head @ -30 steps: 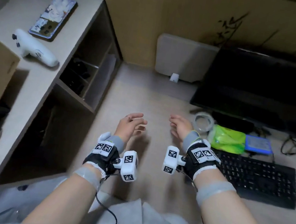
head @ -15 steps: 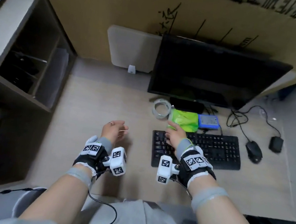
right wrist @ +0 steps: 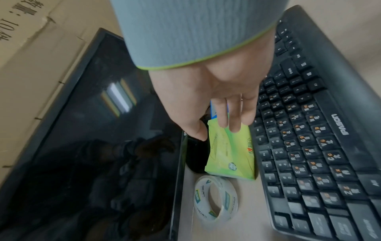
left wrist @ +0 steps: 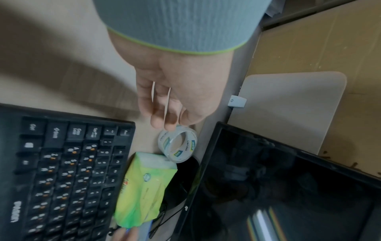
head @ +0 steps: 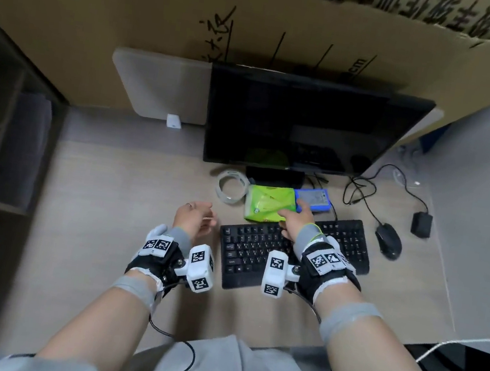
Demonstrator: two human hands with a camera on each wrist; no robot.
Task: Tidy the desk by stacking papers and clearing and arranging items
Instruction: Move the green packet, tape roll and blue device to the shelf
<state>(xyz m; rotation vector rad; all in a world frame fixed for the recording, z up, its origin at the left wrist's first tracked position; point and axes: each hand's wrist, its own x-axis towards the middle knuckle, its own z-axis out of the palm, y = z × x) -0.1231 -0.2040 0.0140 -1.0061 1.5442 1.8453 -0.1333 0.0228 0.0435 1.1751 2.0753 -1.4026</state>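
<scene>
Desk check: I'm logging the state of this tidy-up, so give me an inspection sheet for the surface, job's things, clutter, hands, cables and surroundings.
Surface: desk, light wood, bare at left.
Job's things: green pack, blue device and tape roll lie between keyboard and monitor; papers: nothing seen.
Clutter: mouse, black adapter.
Hands: right hand reaches over the pack, fingers straight at its end; left hand hovers, loosely curled, holding nothing.
Cables: loose loops right of the monitor.
Surroundings: cardboard behind, dark shelves at left.
</scene>
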